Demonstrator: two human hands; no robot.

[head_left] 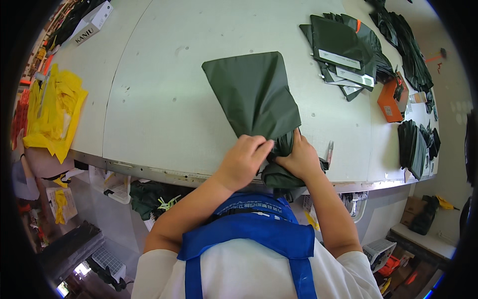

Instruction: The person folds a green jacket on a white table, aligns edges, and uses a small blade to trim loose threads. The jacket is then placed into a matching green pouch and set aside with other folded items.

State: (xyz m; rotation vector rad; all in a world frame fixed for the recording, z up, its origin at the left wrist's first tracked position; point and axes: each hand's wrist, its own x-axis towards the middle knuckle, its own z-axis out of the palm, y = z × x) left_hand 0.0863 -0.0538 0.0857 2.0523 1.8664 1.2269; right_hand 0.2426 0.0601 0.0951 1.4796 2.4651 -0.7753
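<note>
A dark green sheet of smooth, waterproof-looking fabric (pixel 254 92) lies fanned out flat on the pale table in front of me. Its near end narrows into creases and a bunched bundle at the table's edge. My left hand (pixel 245 158) is closed on the gathered creases, with its fingertips pinched together. Beside it, my right hand (pixel 300 155) grips the crumpled part of the same fabric, thumb toward the left hand. Part of the bundle (pixel 281 175) hangs below the hands over the edge. Just right of my right hand lies a small pair of thread snips (pixel 329 151).
A stack of dark green folded pieces with white labels (pixel 343 47) lies at the far right. Near it are an orange box (pixel 393 99) and another dark green pile (pixel 412 149). Yellow sheeting (pixel 55 109) covers the left end, where another person's arm (pixel 25 169) shows.
</note>
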